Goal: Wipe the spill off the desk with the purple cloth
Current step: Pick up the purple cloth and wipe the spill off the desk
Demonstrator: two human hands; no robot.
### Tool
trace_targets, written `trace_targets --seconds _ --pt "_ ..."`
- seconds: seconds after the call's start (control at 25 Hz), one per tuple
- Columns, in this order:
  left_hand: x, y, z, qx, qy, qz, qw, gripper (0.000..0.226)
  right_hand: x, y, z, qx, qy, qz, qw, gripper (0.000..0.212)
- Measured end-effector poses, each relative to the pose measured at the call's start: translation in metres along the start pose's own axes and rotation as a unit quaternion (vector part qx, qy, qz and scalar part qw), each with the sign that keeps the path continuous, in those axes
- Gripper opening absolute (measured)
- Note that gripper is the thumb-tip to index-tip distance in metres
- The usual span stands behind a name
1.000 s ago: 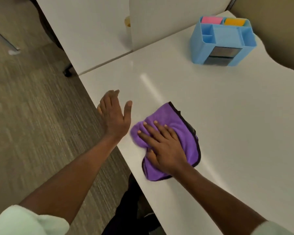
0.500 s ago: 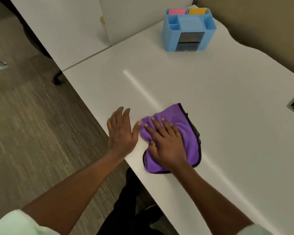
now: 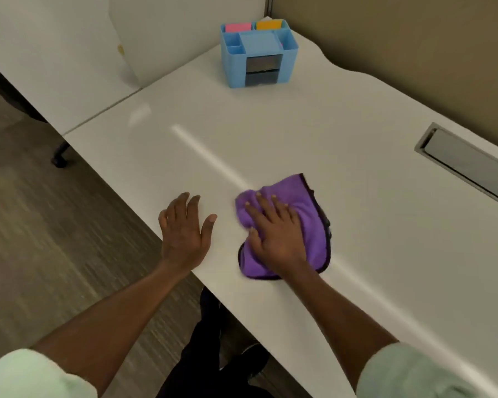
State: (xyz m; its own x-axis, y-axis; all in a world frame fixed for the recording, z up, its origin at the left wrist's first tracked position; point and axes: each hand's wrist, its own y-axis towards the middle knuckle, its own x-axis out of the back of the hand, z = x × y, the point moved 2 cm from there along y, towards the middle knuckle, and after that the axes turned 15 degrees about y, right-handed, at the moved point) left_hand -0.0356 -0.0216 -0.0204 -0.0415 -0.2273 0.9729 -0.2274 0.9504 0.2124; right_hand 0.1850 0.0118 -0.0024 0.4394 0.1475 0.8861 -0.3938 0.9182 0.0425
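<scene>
Grip: right hand (image 3: 279,239) pressed flat, fingers spread, on the purple cloth (image 3: 299,225); nothing clamped.
Other hand: left hand (image 3: 184,234) open, palm down on the counter (image 3: 314,130) edge, just left of the cloth.
Cloth position: near edge of the counter, centre.
Change: the cloth has slid right, away from the left hand, which it nearly touched half a second ago.
Meaning: likely mid-wipe; no spill visible.
Count: one cloth, two hands, one blue desk organiser (image 3: 259,54) far back, one cable hatch (image 3: 469,165) right.
</scene>
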Motion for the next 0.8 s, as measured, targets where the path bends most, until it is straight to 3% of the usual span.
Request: trace_targets --seconds 0.08,0.16,0.28,0.36,0.44,0.52,0.6,0.68,0.76,0.8 --pt "0.001 0.000 0.000 0.005 0.003 -0.001 1.000 0.064 0.005 -0.071 -0.024 0.094 0.005 0.034 0.995 0.062" --pt "0.001 -0.001 0.000 0.000 0.006 0.001 1.000 0.064 0.034 -0.106 -0.072 0.086 -0.009 0.031 0.996 0.063" --pt "-0.002 0.000 0.000 -0.019 -0.001 0.003 1.000 0.065 0.077 -0.077 -0.130 -0.081 -0.040 -0.077 0.993 0.061" --pt "-0.005 0.002 0.001 -0.026 -0.006 0.007 1.000 0.067 0.082 -0.020 -0.125 -0.241 -0.027 -0.171 0.955 0.064" --pt "-0.007 0.002 0.003 -0.026 -0.006 0.010 1.000 0.067 0.066 0.028 -0.087 -0.322 0.009 -0.188 0.928 0.065" --pt "-0.006 0.001 0.002 -0.026 -0.011 0.008 1.000 0.067 0.033 0.037 -0.045 -0.213 0.004 -0.153 0.965 0.066" --pt "-0.004 0.002 0.003 -0.031 -0.024 0.001 0.999 0.066 0.001 -0.001 -0.019 -0.039 -0.004 -0.041 0.998 0.066" --pt "-0.005 0.002 0.004 -0.033 -0.032 -0.004 0.999 0.065 0.004 -0.049 -0.033 0.101 0.005 0.056 0.993 0.065" --pt "-0.005 0.001 0.003 -0.025 -0.040 -0.005 0.999 0.065 0.037 -0.057 -0.087 0.167 -0.005 0.084 0.982 0.062" --pt "-0.006 0.001 0.005 -0.023 -0.043 -0.003 0.999 0.066 0.058 -0.047 -0.116 0.148 -0.030 0.059 0.987 0.061"
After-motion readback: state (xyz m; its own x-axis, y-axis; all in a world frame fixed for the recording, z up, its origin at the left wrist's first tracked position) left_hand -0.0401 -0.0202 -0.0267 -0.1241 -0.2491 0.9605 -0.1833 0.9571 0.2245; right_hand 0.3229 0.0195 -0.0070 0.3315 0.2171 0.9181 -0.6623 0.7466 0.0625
